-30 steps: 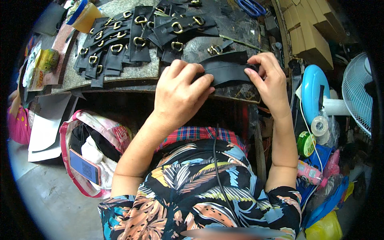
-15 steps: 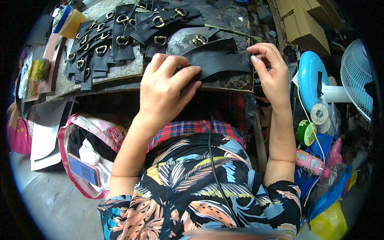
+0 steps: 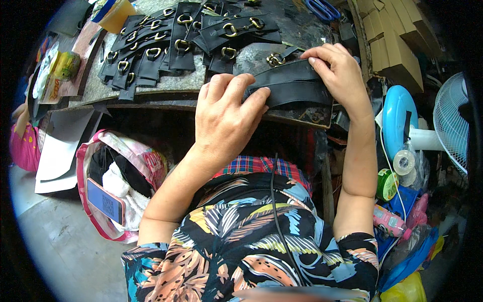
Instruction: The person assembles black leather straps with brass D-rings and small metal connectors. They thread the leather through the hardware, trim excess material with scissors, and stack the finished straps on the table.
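Observation:
Two black leather straps, an upper one (image 3: 289,75) and a lower one (image 3: 302,94), lie side by side at the front right of the workbench. My left hand (image 3: 226,108) is closed over their left ends, thumb and curled fingers on the leather. At the upper strap's right end, my right hand (image 3: 344,75) pinches the edge between thumb and forefinger. Just beyond sits a brass-coloured buckle (image 3: 275,59) on a short black tab. The left ends of the straps are hidden under my left hand.
Several black leather pieces with metal rings (image 3: 183,45) are heaped on the bench (image 3: 166,98). Cardboard boxes (image 3: 397,55) stand at the far right, above a blue and white fan (image 3: 400,113). A bag holding a phone (image 3: 105,201) sits below left.
My right hand has moved left and away from me, from beside the straps onto the upper one's end. My left hand stays on the leather. The whole view has shifted slightly.

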Demonstrator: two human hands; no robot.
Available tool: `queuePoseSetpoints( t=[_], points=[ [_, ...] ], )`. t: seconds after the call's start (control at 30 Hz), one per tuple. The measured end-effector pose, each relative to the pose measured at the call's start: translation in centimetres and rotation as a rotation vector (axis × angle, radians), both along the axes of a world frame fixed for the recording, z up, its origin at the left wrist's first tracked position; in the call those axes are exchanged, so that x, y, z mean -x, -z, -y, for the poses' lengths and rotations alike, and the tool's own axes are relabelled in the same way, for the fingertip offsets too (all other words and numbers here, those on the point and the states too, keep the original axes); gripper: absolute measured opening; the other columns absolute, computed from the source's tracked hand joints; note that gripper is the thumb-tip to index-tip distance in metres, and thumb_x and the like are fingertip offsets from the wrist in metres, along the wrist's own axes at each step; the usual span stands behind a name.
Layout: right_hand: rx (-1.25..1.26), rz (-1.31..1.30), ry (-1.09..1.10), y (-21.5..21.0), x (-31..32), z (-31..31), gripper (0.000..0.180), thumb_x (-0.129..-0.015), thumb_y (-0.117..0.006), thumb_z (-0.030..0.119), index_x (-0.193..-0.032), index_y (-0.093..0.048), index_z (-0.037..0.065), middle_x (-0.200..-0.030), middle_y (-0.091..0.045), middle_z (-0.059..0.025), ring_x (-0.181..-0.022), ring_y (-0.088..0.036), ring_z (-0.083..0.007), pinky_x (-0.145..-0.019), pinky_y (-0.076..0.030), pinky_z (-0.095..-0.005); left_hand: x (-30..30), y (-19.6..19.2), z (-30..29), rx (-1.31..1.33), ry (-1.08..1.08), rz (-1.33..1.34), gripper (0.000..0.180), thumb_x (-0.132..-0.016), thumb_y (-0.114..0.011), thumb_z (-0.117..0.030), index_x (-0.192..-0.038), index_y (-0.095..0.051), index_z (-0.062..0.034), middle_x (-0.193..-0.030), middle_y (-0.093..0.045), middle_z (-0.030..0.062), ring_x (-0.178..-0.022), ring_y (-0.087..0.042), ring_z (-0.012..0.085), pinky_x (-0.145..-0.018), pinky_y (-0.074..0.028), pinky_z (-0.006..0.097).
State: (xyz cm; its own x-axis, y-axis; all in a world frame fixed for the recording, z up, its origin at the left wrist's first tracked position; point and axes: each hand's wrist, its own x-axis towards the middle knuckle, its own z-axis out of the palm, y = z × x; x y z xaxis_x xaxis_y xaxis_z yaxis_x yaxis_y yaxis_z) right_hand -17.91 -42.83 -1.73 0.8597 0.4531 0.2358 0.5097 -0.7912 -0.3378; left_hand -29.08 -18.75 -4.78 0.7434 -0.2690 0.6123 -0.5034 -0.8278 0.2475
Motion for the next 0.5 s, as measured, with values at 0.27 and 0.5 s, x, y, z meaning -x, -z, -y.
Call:
queuePoseSetpoints(
  t=[0.27, 0.5],
  points=[
    [0.029, 0.4, -0.257, -0.1, -0.3, -3.8, 0.022, -0.085, -0.08, 0.029, -0.103, -0.079, 0.017, -0.1, -0.068, -0.0012, -0.103, -0.065, -0.0234, -0.086, -0.058, -0.0389, -0.8, 0.1, 0.2, -0.004, 0.053, -0.013, 0.028, -0.079, -0.08, -0.015, -0.107, -0.074, -0.0127, -0.11, -0.07, 0.0031, -0.101, -0.061, 0.028, -0.085, -0.051, 0.041],
    [-0.125, 0.202, -0.153, -1.1, -2.4, -3.8, 0.013, -0.097, -0.074, 0.021, -0.102, -0.074, 0.009, -0.091, -0.071, -0.0043, -0.089, -0.067, -0.0177, -0.08, -0.053, -0.0306, -1.3, 0.8, 0.5, 0.009, 0.051, 0.01, 0.023, -0.082, -0.074, -0.018, -0.105, -0.072, -0.0127, -0.107, -0.067, 0.0034, -0.103, -0.06, 0.0264, -0.086, -0.048, 0.041]
  ],
)
